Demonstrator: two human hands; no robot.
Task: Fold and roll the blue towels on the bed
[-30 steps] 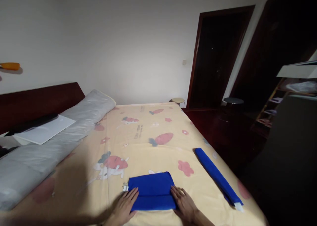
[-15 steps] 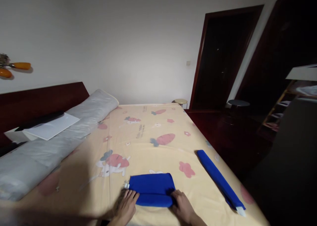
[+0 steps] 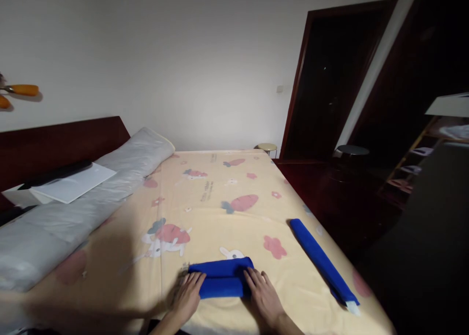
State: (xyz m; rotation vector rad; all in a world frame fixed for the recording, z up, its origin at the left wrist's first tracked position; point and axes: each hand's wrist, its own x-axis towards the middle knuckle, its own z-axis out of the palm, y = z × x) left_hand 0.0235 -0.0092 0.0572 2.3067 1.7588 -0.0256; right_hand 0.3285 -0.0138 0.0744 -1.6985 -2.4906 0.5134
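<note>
Yellow, carrot-printed sheeting [image 3: 216, 222] spreads towards a pale wall [image 3: 205, 71]; on its near part, between the two hands, lies a folded blue cloth [image 3: 222, 288], a crease running across it; the left hand [image 3: 188, 296] rests its fingers on the left end, the right hand [image 3: 264, 296] on the right end; whether either thumb pinches from underneath I cannot tell, the near edge being small and shadowed; the cloth looks light, soft and limp, hardly fragile, probably not slippery; holding both ends at once seems best, since lifting by one side would likely let the layers sag open; a narrow blue strip [image 3: 322, 260] lies well apart, to the right.
</note>
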